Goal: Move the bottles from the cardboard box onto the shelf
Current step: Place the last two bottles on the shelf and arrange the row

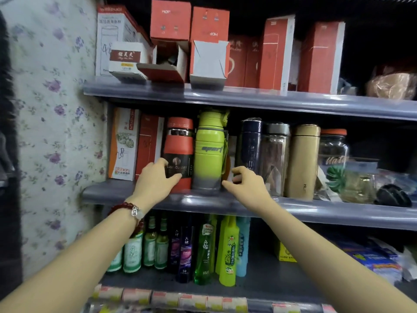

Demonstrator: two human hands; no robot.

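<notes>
Left hand [155, 179] at about 8 o'clock from frame centre, wrapped round the lower part of red bottle [179, 152], thumb across its black label band, fingers behind; red bead bracelet [133, 210] on that wrist. Right hand [244, 182] at about 4 o'clock from centre, holding nothing, fingers loosely curled, thumb tip just beside the grey base of green bottle [209, 152], contact not determinable. Red and green bottles upright, side by side and touching, on middle shelf [293, 206] near its front edge. At 9 o'clock of red bottle: red carton [149, 143], then white-and-orange carton [123, 143] against floral wallpaper [52, 132]. At 3 o'clock of green bottle, in order: navy flask [250, 145], clear bottle [276, 157], tan flask [302, 161], glass jar [332, 152] with orange lid, all upright. At 12 o'clock, top shelf [248, 98] carrying red boxes [191, 41], two with flaps open, and a white box [127, 57] at the left. At 6 o'clock, bottom shelf [259, 285] carrying small green bottles [149, 247], purple bottles [182, 251] and yellow-green bottles [228, 249]. Cardboard box of the task not in view.
</notes>
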